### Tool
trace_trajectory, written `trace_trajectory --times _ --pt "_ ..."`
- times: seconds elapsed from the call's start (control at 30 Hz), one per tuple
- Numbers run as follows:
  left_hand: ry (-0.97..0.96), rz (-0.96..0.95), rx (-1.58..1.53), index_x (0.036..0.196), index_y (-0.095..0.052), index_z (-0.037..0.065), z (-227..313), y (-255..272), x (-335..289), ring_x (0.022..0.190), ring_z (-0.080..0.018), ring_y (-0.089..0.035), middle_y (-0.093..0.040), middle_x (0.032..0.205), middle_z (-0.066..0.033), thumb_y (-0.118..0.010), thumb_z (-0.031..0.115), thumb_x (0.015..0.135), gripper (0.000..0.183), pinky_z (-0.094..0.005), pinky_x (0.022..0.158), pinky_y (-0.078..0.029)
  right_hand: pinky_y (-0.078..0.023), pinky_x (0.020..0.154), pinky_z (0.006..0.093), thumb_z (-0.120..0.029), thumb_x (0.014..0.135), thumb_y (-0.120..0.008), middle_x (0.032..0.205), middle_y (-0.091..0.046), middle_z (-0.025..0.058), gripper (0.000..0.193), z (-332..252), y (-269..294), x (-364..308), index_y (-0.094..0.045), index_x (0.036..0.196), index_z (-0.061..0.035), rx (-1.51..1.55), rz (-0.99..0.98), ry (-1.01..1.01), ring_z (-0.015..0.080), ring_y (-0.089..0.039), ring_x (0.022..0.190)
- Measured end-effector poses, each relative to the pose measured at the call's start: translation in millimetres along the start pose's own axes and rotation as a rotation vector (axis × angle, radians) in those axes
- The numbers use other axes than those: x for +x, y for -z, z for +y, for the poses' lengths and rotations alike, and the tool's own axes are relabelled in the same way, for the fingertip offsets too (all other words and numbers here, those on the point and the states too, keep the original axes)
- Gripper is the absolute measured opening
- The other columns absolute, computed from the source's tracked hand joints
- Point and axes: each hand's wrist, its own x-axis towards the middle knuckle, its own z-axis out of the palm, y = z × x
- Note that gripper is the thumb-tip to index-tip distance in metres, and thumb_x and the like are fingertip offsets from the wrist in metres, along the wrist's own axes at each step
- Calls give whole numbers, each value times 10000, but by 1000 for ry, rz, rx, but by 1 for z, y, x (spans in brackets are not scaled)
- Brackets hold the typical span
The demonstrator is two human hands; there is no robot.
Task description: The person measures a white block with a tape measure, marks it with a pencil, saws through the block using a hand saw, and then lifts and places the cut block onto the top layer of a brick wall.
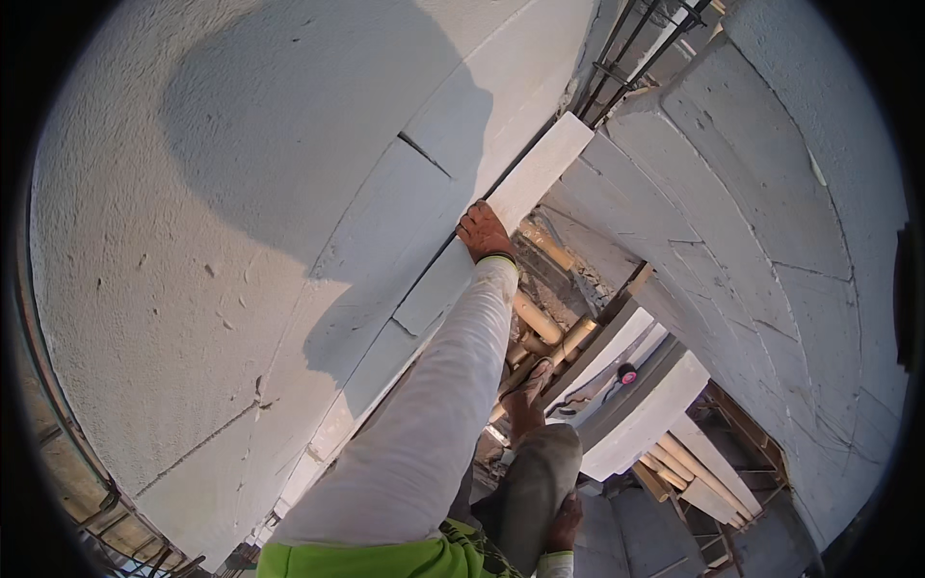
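Observation:
My left hand (pixel 485 232) reaches far forward along the pale block wall (pixel 385 222). Its fingers curl over the edge of a long, narrow white aerated-concrete block (pixel 542 171), beside the dark gap along the wall. Another pale block (pixel 434 289) lies in line with it, nearer to me, partly behind my sleeve. Low in the view, my right hand (pixel 566 521) is beside my bent knee (pixel 544 472); its fingers are mostly hidden, and whether it holds anything does not show.
Bamboo poles (pixel 538 318) and rubble lie below, by my sandaled foot (pixel 528 383). White blocks (pixel 646 414) at right carry a dark cord and a small pink-ended object (pixel 627 373). Steel rebar (pixel 626 67) rises at the far corner; another block wall (pixel 752 193) curves along the right.

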Motion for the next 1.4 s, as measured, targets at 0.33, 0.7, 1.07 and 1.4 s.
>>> trace_trajectory --times 0.33,0.7,1.07,1.4 --pt "-128 -57 103 1330 -398 62 -21 14 -2 1190 -314 -537 -518 1265 -124 -888 403 626 923 -453 1007 -442 -507 388 407 -391 1007 -511 705 -644 170 456 68 -27 -159 -625 872 30 658 -255 -1302 318 -619 439" --pt "-168 -75 44 1230 -406 -1 -34 -6 8 1141 -359 -593 -588 1208 -204 -917 441 560 951 -418 986 -496 -527 702 421 -257 863 -618 837 -695 216 259 78 -116 -214 -712 853 -15 334 -352 -479 378 -684 807" --pt "-379 -25 -328 1282 -420 -96 -34 7 -26 1180 -393 -553 -550 1247 -278 -961 247 498 1012 -419 1047 -442 -550 551 364 -203 954 -569 669 -651 122 228 80 -112 -246 -626 881 6 788 -236 -1035 248 -656 560" --pt "-637 -59 -248 1215 -480 -44 11 23 -192 1104 -389 -594 -602 1159 -220 -947 203 487 899 -444 971 -482 -534 729 472 -274 874 -606 878 -689 127 220 98 -234 -320 -688 988 -105 294 -332 -525 371 -656 805"
